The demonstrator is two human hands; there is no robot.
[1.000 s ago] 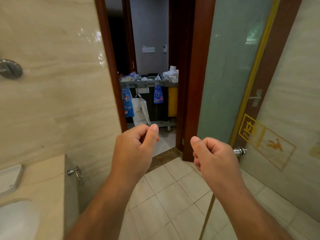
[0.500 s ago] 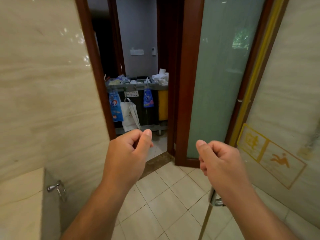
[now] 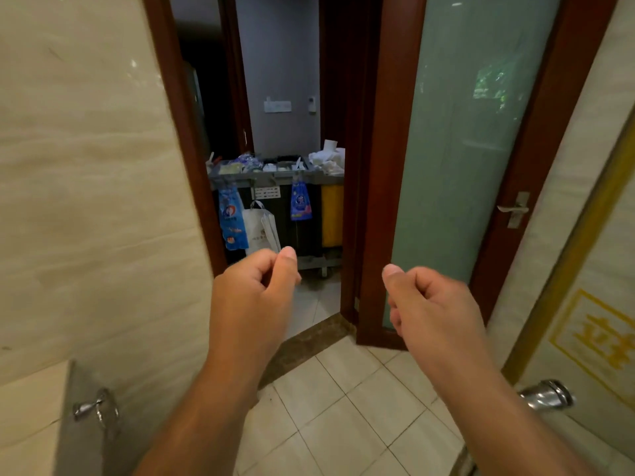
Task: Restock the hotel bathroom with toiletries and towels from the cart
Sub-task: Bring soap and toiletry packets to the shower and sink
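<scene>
Beige stone-look tile across the wall (image 3: 86, 201) on the left. Frosted green glass door (image 3: 464, 166) swung open on the right, likely to keep the way clear for loaded arms. Pale floor tiles (image 3: 343, 407) underfoot, a corner of the bench (image 3: 27, 424) low on the left. Beyond the threshold, well apart from both hands, the housekeeping cart (image 3: 305, 238): parked square across the doorway, probably for short trips, with small packets, likely the toiletries (image 3: 247, 163), heaped in its grey top tray (image 3: 275, 175), a yellow sack (image 3: 331, 214) at its right end and a white carrier bag (image 3: 261, 228) hung on the front between two blue pouches (image 3: 232, 218). Left hand (image 3: 254, 297) and right hand (image 3: 433, 304) raised side by side toward the cart, each grip curled closed with thumb over fingers, hold of nothing. Judged as the walk out for supplies, nothing yet collected. Smallest, a white paper roll (image 3: 330, 145) upright at the cart's right end beside white cloth (image 3: 323, 159), too blurred to call towels.
</scene>
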